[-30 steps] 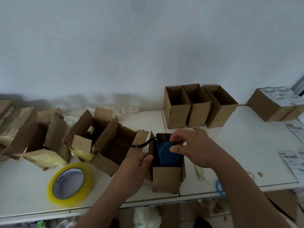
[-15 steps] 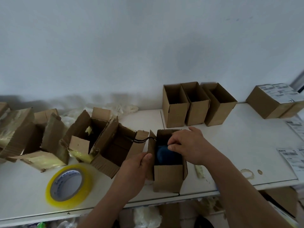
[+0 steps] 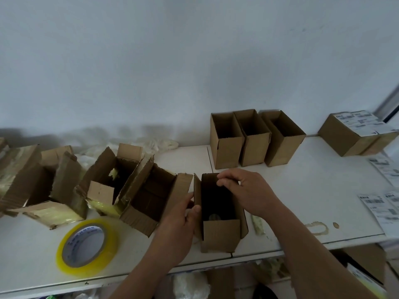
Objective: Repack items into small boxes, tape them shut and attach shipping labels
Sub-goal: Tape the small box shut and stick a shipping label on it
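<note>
Nearest us, a tape roll [image 3: 87, 247] lies flat on the counter [image 3: 302, 212]. Just right of it stands the small open box [image 3: 220, 231], near the front edge. The left hand [image 3: 183, 223] pinches its left flap, thumb clamped against it. The right hand [image 3: 246, 190] curls its fingers over the far rim. Behind, three empty boxes [image 3: 254, 139] stand in a row; labels [image 3: 382, 203] lie far right.

Dim, flat, bluish light. Soft shadows on wall [image 3: 129, 134] behind boxes [image 3: 254, 137]. Box interiors near black. Slightly soft throughout; wide-angle bending at edges. No glare.
</note>
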The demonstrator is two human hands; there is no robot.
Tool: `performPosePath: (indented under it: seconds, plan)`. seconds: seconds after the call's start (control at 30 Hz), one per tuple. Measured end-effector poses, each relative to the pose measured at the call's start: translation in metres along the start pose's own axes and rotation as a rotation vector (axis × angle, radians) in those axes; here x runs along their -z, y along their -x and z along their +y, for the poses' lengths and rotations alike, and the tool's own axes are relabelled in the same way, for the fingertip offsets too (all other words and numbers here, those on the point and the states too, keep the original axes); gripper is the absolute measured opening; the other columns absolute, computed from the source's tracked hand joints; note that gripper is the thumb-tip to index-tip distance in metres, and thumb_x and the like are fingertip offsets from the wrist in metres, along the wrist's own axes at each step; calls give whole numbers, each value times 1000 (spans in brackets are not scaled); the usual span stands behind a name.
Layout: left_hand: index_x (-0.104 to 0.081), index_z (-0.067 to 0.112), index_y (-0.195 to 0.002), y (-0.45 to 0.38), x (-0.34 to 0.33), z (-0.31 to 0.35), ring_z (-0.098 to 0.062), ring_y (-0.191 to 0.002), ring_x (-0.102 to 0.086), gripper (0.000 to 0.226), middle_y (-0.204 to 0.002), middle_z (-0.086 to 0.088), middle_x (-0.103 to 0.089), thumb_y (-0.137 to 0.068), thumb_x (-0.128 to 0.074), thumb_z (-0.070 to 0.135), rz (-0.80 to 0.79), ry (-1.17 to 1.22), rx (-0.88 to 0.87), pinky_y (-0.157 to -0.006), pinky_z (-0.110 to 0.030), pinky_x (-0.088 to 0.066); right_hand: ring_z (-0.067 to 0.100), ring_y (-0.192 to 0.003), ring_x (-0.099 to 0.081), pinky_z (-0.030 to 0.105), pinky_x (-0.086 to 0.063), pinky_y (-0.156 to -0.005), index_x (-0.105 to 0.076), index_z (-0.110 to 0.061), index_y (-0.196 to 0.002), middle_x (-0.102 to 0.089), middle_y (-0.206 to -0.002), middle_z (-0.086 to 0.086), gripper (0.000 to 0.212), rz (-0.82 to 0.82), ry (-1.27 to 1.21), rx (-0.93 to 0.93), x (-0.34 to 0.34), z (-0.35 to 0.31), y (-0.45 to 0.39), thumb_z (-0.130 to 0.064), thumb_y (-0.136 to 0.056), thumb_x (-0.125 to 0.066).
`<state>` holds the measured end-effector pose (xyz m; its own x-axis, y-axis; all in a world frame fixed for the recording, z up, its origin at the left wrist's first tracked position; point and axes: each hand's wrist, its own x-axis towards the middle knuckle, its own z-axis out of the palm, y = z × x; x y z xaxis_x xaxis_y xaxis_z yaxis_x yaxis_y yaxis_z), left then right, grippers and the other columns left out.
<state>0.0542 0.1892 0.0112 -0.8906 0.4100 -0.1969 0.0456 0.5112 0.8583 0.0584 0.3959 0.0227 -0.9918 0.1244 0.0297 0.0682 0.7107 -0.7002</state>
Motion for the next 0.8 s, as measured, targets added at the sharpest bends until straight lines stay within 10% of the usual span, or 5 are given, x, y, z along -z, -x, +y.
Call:
performPosePath:
  seconds: [0.13, 0.4, 0.5, 0.8]
  plan:
    - [-22, 48, -149, -2, -1, -3, 1, -113, -52, 52, -132, 17, -52, -102, -42, 39, 9, 1, -26, -96, -24, -44, 0, -102, -57, 2, -43, -79, -64, -30, -113, -64, -106, -14, 18, 70, -115, 5, -3, 0, 4, -28, -99, -52]
    - [-41, 42, -142, 3, 9, -2, -1, -110, -52, 42, -132, 10, -57, -103, -42, 27, 118, -43, 4, -80, -11, -43, -4, -104, -57, 1, -42, -83, -65, -29, -117, -66, -108, -16, 22, 153, -237, -25, -16, 3, 3, -25, -99, -53]
    - [-44, 39, -141, 8, 16, -1, -20, -103, -62, 39, -121, -4, -63, -103, -41, 28, 149, -64, 20, -82, -28, -52, -11, -98, -56, -1, -40, -79, -66, -27, -113, -66, -102, -16, 19, 156, -201, 2, -21, -3, 0, -25, -97, -56]
    - [-44, 41, -139, 1, 32, 8, 6, -89, -52, 39, -115, 20, -52, -104, -43, 27, 80, -40, 67, -60, -5, -42, -3, -77, -61, 15, -46, -73, -65, -31, -107, -67, -79, -18, 24, 6, 45, 53, -14, -59, -66, -45, -99, -47]
